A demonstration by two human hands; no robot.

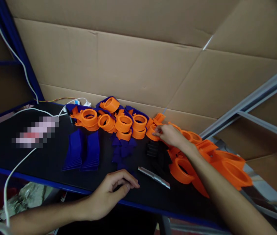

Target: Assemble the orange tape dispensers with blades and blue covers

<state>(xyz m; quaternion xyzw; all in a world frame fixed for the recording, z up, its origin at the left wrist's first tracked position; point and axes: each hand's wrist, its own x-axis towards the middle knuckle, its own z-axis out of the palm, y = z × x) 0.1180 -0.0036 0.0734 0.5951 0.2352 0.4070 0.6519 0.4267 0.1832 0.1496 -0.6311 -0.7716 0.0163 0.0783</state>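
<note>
My right hand [169, 134] reaches to the back of the black table, its fingertips closed on the edge of an orange ring-shaped plastic part [151, 134]. More orange ring parts [181, 171] lie under and beside the right forearm. Near the front edge rests my left hand [114, 192], loosely curled with nothing in it and a gap between thumb and fingers. Just beyond it are small dark blue plastic pieces [125, 148] and a slim silver metal piece [154, 178]. Small black parts [151, 149] sit in front of the right hand.
Two stacks of curved blue plates [73, 151] stand left of centre. Behind them, orange rings with blue pieces [123, 123] are piled along the cardboard wall [128, 65]. A white cable [18, 163] crosses the left side, near a blurred-out item [37, 130].
</note>
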